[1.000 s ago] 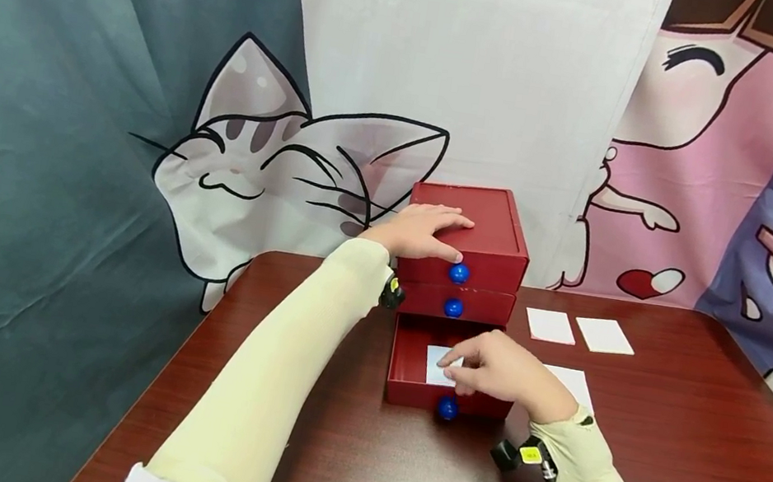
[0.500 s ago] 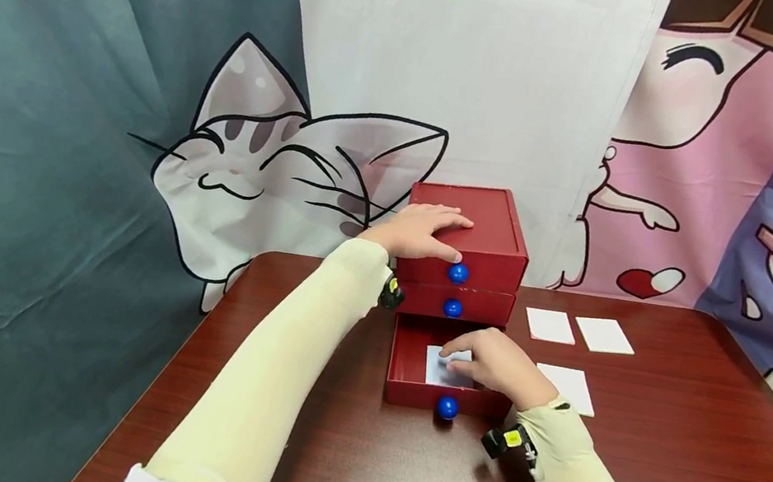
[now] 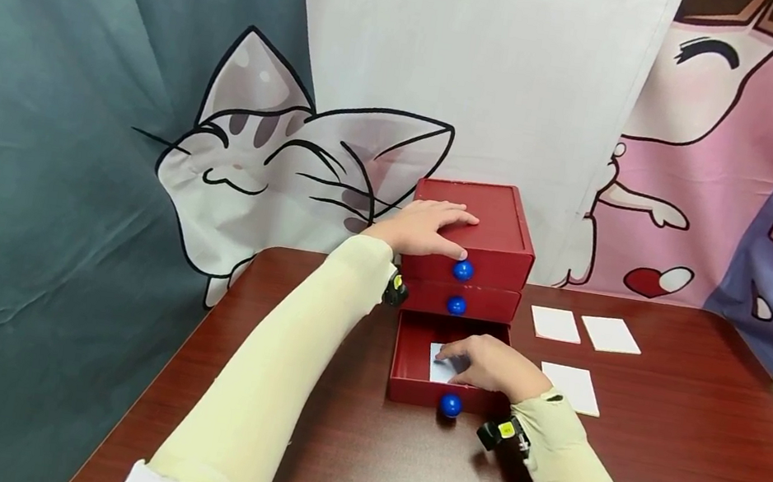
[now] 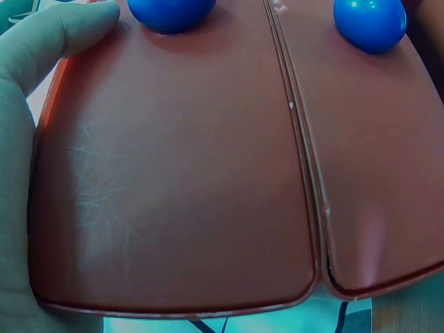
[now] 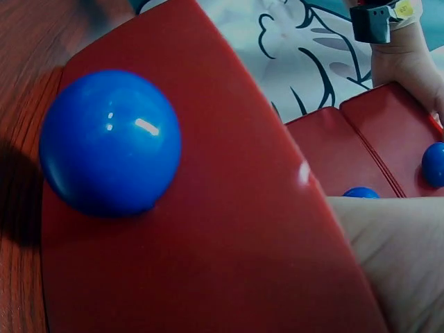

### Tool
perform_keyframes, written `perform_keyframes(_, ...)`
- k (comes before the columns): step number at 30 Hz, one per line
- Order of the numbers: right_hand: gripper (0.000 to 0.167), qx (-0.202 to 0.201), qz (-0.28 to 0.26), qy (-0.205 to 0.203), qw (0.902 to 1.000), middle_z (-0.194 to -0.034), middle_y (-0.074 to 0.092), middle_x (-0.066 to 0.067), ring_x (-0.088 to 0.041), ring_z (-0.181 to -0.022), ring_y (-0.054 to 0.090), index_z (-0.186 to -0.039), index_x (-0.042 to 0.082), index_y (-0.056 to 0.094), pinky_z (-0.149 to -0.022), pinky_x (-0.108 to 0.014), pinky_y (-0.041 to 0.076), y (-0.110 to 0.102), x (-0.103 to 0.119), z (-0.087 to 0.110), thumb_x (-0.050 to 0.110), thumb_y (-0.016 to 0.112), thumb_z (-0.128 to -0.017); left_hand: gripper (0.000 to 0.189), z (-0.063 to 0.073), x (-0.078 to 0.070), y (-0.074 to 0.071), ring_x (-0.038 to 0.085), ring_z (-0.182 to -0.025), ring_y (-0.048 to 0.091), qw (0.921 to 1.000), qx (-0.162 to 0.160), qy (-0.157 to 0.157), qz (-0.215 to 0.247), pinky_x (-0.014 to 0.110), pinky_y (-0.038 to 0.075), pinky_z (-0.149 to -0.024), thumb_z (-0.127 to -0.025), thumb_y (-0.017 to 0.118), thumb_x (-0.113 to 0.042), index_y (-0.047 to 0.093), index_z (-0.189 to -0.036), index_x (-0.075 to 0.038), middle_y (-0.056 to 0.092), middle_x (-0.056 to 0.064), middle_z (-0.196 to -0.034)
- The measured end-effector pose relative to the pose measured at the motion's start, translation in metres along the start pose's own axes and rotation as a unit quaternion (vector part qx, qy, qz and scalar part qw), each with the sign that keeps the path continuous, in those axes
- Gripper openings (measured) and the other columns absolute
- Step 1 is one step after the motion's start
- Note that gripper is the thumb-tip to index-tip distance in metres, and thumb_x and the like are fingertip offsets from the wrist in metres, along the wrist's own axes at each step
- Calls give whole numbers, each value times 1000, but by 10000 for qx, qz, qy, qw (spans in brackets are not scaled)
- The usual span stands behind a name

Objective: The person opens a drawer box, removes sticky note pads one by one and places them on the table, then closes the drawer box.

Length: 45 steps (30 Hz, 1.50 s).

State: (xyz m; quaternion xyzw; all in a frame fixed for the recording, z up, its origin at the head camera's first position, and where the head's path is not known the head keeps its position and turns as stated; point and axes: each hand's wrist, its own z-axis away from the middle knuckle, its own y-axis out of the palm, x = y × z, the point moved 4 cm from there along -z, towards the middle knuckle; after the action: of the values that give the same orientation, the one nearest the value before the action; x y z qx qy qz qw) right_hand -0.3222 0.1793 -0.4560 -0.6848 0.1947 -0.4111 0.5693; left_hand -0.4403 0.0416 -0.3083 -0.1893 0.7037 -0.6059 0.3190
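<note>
My left hand [image 3: 426, 229] rests on top of the red drawer box [image 3: 484, 214], fingers stretched out and thumb over the front edge beside the top blue knob [image 3: 463, 270]. In the left wrist view, the thumb [image 4: 69, 35] lies along the edge near that knob. The bottom drawer [image 3: 405, 390] stands pulled out. Inside it lies a pale square sheet of paper [image 3: 438, 368], partly hidden by my right hand [image 3: 491, 365]. That hand reaches into the drawer with fingers bent down over the sheet, thumb and fingertips apart. The right wrist view shows the drawer's blue knob [image 5: 111, 142] close up.
Two white paper squares [image 3: 555, 325] lie right of the box on the brown table [image 3: 685, 452]. Another white sheet [image 3: 573, 387] lies nearer, behind my right wrist. The middle drawer [image 3: 416, 295] is closed. A printed curtain [image 3: 517, 69] hangs behind the table.
My right hand has moved slightly left, then lower into the drawer over the sheet. My left hand stays on the box. The head view has shifted slightly.
</note>
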Motion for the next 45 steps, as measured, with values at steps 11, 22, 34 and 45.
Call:
perform_keyframes(11,38,-244,473,499,9973,-121,69,-12,-30,-108,65,-113,10,75,-96,-45,52,3,-2,-6,23,87,-80,70,-1,2,0,15,-153,20,10000,-10,-3,9,44,10,-124,-93,59,-55,40,-156,-30,28,-2,-166)
perform_keyframes(22,31,-583,904,644,9921,-92,70,-8,-22,-80,64,-99,8,73,-77,-37,55,4,-5,-9,11,90,-73,70,-2,3,1,15,-152,21,10000,-43,49,2,44,10,-124,-92,59,-54,41,-156,-30,29,-1,-165)
perform_keyframes(34,29,-630,358,769,9944,-75,64,3,-12,-65,54,-105,7,72,-63,-31,48,-1,-10,-5,23,71,-81,70,-2,1,2,15,-153,20,10000,19,-13,2,44,9,-124,-93,59,-55,41,-156,-30,28,-2,-166)
perform_keyframes(45,11,-631,833,551,9930,-80,65,-6,-20,-71,62,-98,3,65,-69,-41,56,-7,-7,-3,7,69,-89,70,-2,1,1,16,-153,20,10000,-16,-11,36,44,10,-124,-93,59,-54,41,-156,-30,29,-2,-165)
